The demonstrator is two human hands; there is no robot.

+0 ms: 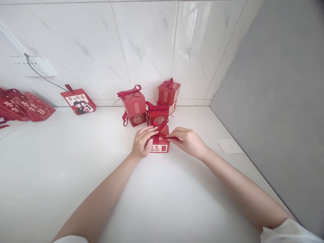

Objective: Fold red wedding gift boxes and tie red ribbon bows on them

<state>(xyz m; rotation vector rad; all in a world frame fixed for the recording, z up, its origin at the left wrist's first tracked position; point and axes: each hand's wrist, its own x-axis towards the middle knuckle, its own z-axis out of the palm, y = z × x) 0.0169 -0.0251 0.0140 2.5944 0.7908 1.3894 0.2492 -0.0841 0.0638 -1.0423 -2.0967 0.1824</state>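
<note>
A red gift box (162, 147) with a white lettered panel on its front stands on the white table, between my two hands. A dark red ribbon bow (160, 133) lies on its top. My left hand (144, 141) rests against the box's left side, its fingers reaching over the top by the bow. On the other side, my right hand (186, 141) pinches a ribbon end at the box's upper right edge. The fingertips of both hands are close to the bow.
Behind the box stand more red boxes with bows (134, 103), some stacked, near the tiled wall (146, 40). Further left are a red card-like box (79, 102) and several red packages (35, 107). A white paper (230, 146) lies right, beside a grey panel (278, 101).
</note>
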